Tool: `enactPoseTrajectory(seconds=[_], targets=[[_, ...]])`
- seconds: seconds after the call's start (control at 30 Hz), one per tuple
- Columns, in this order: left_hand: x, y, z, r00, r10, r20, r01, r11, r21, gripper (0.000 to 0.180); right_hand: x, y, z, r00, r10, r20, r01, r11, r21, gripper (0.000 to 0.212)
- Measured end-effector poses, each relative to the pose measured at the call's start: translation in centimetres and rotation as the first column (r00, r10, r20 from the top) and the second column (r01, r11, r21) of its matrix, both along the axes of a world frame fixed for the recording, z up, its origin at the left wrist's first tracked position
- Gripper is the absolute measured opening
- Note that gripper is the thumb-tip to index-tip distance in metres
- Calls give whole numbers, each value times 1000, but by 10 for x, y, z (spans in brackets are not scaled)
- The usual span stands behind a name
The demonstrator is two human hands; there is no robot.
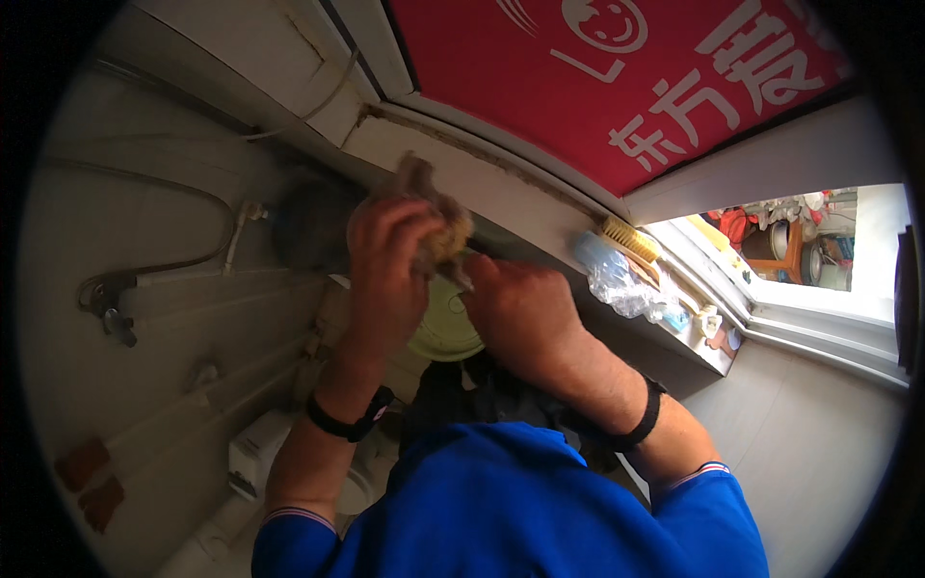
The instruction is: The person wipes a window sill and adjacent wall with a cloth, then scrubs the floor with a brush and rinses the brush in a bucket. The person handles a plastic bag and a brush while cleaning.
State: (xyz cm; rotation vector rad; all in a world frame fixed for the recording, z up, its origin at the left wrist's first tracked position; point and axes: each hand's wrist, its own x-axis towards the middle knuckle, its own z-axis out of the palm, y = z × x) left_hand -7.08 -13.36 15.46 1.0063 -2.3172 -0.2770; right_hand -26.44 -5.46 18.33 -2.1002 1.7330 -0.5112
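Your left hand [387, 255] has fingers curled round a bunched cloth [447, 234]; your right hand [525, 310] pinches its lower end, fingers folded. Green basin [443, 332] sits below.

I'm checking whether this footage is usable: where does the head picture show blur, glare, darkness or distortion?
In the head view, the left hand and bunched item look smeared, probably by motion; in the same head view, the window opening glares white, the left wall lies dim, and straight edges bow toward the black rim.
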Motion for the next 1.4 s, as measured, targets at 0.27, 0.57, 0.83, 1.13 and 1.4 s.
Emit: enactPoseTrajectory(seconds=[0.27,0.57,0.83,1.13,1.4], targets=[[72,-35,-16,891,388,-235,-273,873,404,36,-12,13,15,991,-100,90,85,984,156,30],[10,27,-34,187,809,-558,481,420,770,47,9,9,-11,956,-226,185,224,974,35,29],[8,4,-25,61,848,-527,392,465,794,50,30,28,-23,995,-86,58,78,987,139,28],[-14,57,-28,203,841,-502,420,389,820,37,36,8,-30,982,-182,55,177,981,79,25],[4,48,-33,221,802,-555,450,422,787,34,30,12,-29,969,-174,175,161,983,86,29]])
